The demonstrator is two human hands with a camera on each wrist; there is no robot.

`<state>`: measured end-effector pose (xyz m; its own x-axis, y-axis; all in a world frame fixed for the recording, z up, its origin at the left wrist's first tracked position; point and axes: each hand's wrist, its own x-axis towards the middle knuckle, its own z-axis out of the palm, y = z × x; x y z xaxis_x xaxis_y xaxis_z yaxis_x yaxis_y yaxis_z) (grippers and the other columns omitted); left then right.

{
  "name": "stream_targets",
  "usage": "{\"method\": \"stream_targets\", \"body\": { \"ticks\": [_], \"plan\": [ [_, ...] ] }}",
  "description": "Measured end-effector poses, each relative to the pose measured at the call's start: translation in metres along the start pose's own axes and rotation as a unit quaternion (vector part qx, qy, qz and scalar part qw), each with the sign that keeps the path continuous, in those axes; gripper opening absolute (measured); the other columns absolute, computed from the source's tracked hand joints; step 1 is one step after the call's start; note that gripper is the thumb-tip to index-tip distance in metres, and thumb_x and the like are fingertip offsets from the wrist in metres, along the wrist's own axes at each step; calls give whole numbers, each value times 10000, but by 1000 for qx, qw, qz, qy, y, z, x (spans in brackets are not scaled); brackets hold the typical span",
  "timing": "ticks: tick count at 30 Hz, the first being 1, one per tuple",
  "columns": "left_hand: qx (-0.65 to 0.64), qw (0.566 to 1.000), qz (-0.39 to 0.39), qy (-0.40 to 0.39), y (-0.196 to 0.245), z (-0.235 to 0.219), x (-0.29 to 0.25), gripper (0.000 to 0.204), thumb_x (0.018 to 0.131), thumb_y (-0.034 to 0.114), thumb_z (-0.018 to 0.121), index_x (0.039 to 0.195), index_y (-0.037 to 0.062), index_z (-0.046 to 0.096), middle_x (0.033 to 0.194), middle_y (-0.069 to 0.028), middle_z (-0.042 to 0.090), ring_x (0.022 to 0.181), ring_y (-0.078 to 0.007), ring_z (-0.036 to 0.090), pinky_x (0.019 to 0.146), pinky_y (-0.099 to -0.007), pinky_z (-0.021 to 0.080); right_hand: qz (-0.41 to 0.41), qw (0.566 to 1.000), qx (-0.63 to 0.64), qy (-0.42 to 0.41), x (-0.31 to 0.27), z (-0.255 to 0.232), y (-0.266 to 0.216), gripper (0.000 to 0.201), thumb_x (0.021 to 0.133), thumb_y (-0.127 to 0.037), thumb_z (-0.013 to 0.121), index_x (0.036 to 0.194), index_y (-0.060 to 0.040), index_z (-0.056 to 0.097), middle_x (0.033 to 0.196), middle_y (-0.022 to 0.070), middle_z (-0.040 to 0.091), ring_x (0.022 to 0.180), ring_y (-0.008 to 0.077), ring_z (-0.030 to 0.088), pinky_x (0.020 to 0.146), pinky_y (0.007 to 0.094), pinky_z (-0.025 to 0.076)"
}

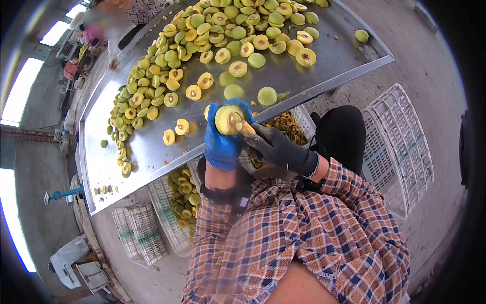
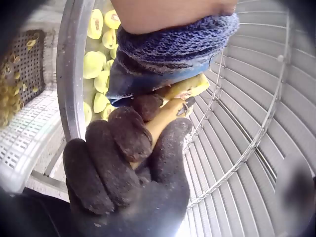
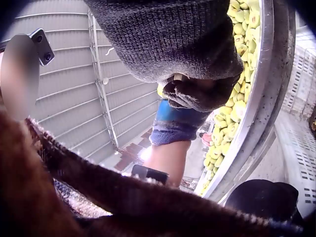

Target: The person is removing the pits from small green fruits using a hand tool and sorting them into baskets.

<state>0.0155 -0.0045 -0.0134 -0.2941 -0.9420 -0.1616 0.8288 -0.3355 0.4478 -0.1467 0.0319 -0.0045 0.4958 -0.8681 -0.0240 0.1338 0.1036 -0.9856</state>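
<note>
wooden handle (image 1: 246, 127) slants from right hand (image 1: 280, 148) toward fruit (image 1: 227, 119) in left hand (image 1: 220, 144)

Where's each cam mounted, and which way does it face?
Head: on the head, looks down at the metal table; shows left hand, right hand, forearms, plaid shirt.
Left wrist: at that wrist, looks past both hands toward the ribbed roof; left forearm at top.
Right wrist: at that wrist, angled upward; both hands, left forearm, plaid sleeve.
Wrist views share roof, hands, table edge.

Fruit workshop (metal table (image 1: 324, 86), stacked crates (image 1: 139, 235)).
</note>
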Motion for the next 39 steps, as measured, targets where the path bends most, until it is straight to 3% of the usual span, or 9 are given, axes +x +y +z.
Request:
{"method": "stream_targets", "body": {
  "ticks": [3,8,10,12,13,21,24,36,39],
  "plan": [
    [306,941,139,-48,-6,0,-2,452,964,374,459,1237,16,500,1181,-154,593,1036,-278,596,902,-431,498,-224,961,-160,11,-3,3,16,285,858,-16,584,1131,43,525,879,135,575,668,208,563,619,308,473],
    [479,841,240,-75,-11,7,-3,490,946,394,515,1236,0,497,1138,-143,600,976,-249,604,875,-358,506,-206,969,-135,-17,-6,2,26,361,807,43,584,1160,56,510,931,173,552,701,270,573,643,329,485],
    [479,846,226,-57,-8,14,-6,518,950,432,492,1239,3,500,1118,-143,607,961,-240,608,857,-349,509,-244,956,-163,-14,-5,-2,25,336,841,4,577,1167,47,511,891,150,557,697,253,573,636,323,480],
    [478,851,215,-38,-8,15,-5,548,953,470,469,1243,6,503,1098,-142,615,945,-232,612,839,-341,513,59,989,139,-4,-6,-7,13,288,903,-105,557,1159,22,524,804,124,578,675,221,578,616,315,467],
    [378,911,161,-14,-5,13,-3,588,955,514,423,1246,10,508,1072,-143,624,929,-226,615,825,-336,513,59,988,139,-6,-7,-8,10,288,903,-105,557,1159,22,524,804,124,578,675,221,578,616,315,467],
    [205,974,65,68,-8,18,-10,740,941,643,282,1211,-5,515,933,-118,629,854,-218,608,739,-309,523,-207,952,-221,42,-6,-9,17,297,925,-190,560,1135,18,526,838,240,614,742,359,625,654,390,473],
    [405,899,168,11,-10,20,-19,671,976,578,258,1134,-8,545,929,-118,623,853,-217,601,756,-308,517,-173,966,-192,-4,-7,-11,9,302,919,-193,567,1132,18,526,861,245,619,803,418,605,682,409,476],
    [250,966,17,-64,3,14,-13,675,997,540,228,1047,-28,590,907,-109,611,814,-186,571,803,-288,479,-181,924,-335,-13,-10,-21,14,331,879,-145,584,1150,26,503,820,232,618,730,399,614,637,440,480],
    [396,915,65,-45,3,12,-11,683,975,571,299,1052,-35,603,890,-115,633,818,-227,593,763,-316,493,-202,890,-408,-23,-10,-31,9,325,864,-139,590,1132,23,504,798,217,616,692,402,605,612,454,476]
  ]
}}
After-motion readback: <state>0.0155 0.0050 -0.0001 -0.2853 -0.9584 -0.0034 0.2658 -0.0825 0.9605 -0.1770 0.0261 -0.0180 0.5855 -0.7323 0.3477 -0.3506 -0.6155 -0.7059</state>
